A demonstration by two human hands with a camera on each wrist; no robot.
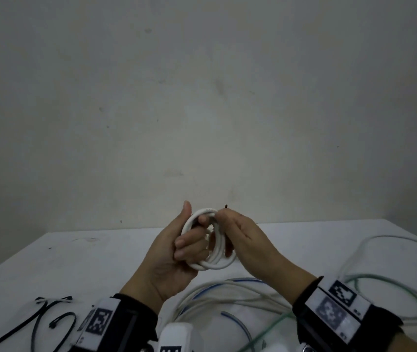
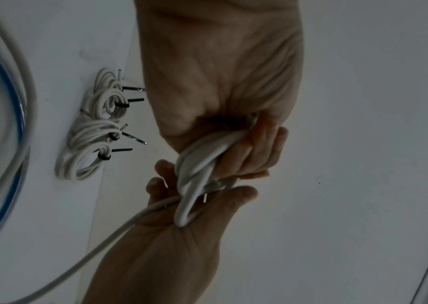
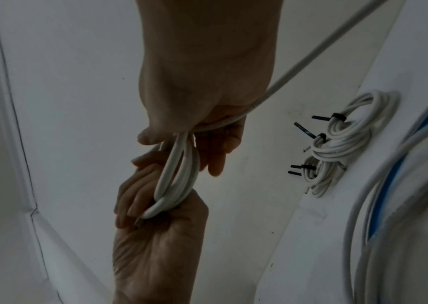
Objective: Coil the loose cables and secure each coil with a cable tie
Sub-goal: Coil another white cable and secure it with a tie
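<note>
Left hand (image 1: 174, 252): fingers curled through the white cable coil (image 1: 211, 262), thumb up beside its top; firm grip on several stacked turns, held up above the white table (image 1: 105, 252).

Right hand (image 1: 243, 240): fingertips pinched on the far top of the coil, seemingly at the cable's end; something dark pokes up just above them, too small to name. In the right wrist view a single white strand (image 3: 308, 59) runs across this palm and off past the wrist, so a free length of cable is not yet wound in, as far as I can judge.

Coil in hand: wound, no tie visible on it. Judged unfinished: tail to lay in, then a tie to fit.

Beyond the coil, on the table: a cluster of small tied coils (image 2: 90, 131), white, each cinched with a black cable tie, tails sticking out. At least four ties show, so several cables look done.

Nearer the body than the held coil: loose cables (image 1: 227, 293), white and blue, plus a greenish loop (image 1: 390, 285) out to the right. All uncoiled, so plenty left.

Left of the loose cables: spare black cable ties (image 1: 49, 316) lying unused.
</note>
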